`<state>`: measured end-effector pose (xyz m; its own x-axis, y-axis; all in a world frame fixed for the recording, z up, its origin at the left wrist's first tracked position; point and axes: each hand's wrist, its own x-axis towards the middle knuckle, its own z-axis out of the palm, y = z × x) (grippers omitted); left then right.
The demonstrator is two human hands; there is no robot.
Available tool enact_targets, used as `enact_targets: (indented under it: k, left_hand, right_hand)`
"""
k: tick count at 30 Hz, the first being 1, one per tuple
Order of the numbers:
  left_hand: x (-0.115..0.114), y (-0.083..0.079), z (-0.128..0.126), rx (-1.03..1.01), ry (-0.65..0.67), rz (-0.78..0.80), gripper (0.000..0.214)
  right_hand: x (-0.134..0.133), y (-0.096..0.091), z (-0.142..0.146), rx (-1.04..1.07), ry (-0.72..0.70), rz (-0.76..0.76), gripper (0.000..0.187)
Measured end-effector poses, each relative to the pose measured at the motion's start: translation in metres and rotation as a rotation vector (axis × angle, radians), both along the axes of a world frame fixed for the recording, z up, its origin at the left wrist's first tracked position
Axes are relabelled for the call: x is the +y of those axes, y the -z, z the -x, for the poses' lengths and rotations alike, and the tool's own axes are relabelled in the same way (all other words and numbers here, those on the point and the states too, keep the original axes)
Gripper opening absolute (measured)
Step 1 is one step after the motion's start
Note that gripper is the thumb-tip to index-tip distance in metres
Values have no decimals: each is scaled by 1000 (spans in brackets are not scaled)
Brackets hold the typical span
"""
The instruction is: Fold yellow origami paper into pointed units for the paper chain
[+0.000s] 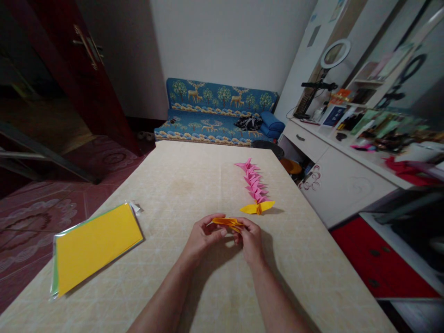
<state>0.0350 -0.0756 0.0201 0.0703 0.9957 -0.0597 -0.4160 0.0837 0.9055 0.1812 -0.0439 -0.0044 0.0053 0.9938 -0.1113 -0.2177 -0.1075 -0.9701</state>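
Observation:
Between my two hands, just above the table, is a small folded piece of yellow-orange paper (225, 222). My left hand (207, 235) pinches its left end with thumb and fingers. At the other end, my right hand (250, 235) grips it, some fingertips hidden behind the paper. Just beyond my right hand sits a yellow origami crane (257, 208) with its wings spread. A row of several pink origami cranes (255, 180) stretches away behind it. On the left lies a stack of yellow paper (99, 245) in a clear sleeve, with a green edge showing.
The pale patterned table (180, 185) fills the foreground. Beyond its far edge stands a blue sofa (208, 122) with a deer pattern. A white dresser (347, 171) crowded with small items runs along the right. To the left are a dark red door (83, 69) and a metal frame (45, 157).

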Motion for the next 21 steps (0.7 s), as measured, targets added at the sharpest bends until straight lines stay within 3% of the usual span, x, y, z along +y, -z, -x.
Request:
enact_targets:
  k: [6, 11, 15, 17, 21]
  left_hand:
    - [6, 9, -1, 173, -125, -70, 28]
    - [7, 5, 0, 263, -220, -32, 20]
    - [7, 4, 2, 208, -232, -24, 20]
    - [6, 4, 1, 192, -222, -31, 21]
    - [4, 5, -3, 185, -183, -39, 21]
  right_hand:
    - [-4, -3, 1, 36, -64, -13, 15]
    - [-9, 1, -2, 52, -81, -91, 39]
    - [-8, -3, 1, -49, -160, -155, 33]
    - [-8, -5, 5, -69, -178, -151, 39]
    - [-7, -5, 9, -95, -168, -112, 33]
